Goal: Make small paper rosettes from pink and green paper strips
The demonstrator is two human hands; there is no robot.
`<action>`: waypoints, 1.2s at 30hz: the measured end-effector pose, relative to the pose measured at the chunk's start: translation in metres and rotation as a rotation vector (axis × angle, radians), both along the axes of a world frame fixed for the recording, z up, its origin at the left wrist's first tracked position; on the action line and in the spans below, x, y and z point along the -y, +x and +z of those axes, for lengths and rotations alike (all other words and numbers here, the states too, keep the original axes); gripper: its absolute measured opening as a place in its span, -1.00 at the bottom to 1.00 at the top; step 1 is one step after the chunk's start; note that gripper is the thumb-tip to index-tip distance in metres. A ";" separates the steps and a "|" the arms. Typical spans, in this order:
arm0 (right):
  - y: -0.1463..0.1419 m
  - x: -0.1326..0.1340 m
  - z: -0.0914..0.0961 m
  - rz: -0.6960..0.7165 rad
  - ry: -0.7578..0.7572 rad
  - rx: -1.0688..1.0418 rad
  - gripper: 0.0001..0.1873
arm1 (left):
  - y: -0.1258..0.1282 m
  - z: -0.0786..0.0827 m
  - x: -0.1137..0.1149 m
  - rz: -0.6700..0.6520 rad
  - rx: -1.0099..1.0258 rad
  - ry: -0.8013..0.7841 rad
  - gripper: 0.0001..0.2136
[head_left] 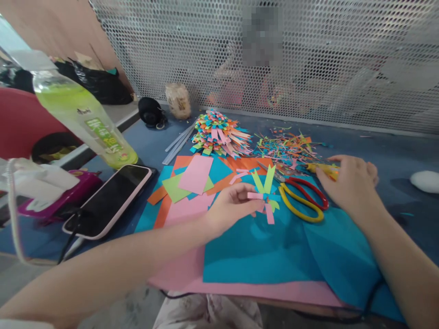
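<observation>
A tall clear plastic bottle of yellow-green drink leans at the far left, a black-screened phone in a pink case in front of it. Next come translucent glue-like sticks and a layered cone of multicoloured paper strips. Nearer, the left hand pinches, thumb against fingers, a starlike cluster of pink, green and blue paper strips over a large blue sheet; its two longest green strips point away from the person. Just right lie red-and-yellow-handled scissors. Beyond their handles, right of the cluster, a yellow object lies roughly crosswise, its left end towards the cluster. The right hand, the nearer one, covers its right end; whether the fingers are closed on it, I cannot tell. Farthest right sits a smooth white rounded object
</observation>
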State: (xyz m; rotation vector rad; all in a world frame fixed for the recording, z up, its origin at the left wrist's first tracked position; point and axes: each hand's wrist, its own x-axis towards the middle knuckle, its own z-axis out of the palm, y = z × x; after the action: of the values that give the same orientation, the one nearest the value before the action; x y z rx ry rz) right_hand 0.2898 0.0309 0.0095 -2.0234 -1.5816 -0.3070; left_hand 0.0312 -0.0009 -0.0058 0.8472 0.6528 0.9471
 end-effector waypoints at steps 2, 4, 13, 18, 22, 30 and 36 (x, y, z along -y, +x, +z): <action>0.006 0.000 -0.002 -0.219 -0.149 0.115 -0.41 | 0.000 -0.001 0.000 0.002 -0.003 0.016 -0.74; 0.011 0.000 -0.002 -0.411 -0.393 0.199 -0.26 | -0.001 -0.002 -0.001 0.006 -0.008 0.034 -0.75; 0.029 -0.013 -0.004 -0.501 -0.645 0.080 -0.25 | -0.003 -0.006 -0.002 0.020 -0.064 0.014 -0.74; 0.023 -0.007 0.008 -0.517 -0.504 0.093 -0.29 | -0.002 -0.005 -0.002 0.024 -0.054 -0.018 -0.70; 0.006 0.007 0.022 -0.366 -0.203 0.194 -0.40 | -0.002 -0.004 -0.003 0.063 -0.062 -0.062 -0.69; -0.018 0.031 0.020 0.374 0.513 0.496 -0.24 | -0.004 -0.003 -0.003 0.061 -0.050 -0.060 -0.73; -0.015 0.032 0.016 0.490 0.629 0.553 -0.15 | -0.004 -0.004 -0.005 0.114 0.014 -0.118 -0.74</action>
State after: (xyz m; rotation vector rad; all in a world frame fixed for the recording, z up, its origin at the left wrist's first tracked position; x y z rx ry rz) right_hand 0.2751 -0.0008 0.0260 -1.0773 -1.9148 -1.0781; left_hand 0.0271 0.0039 -0.0098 0.7047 0.7438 1.0057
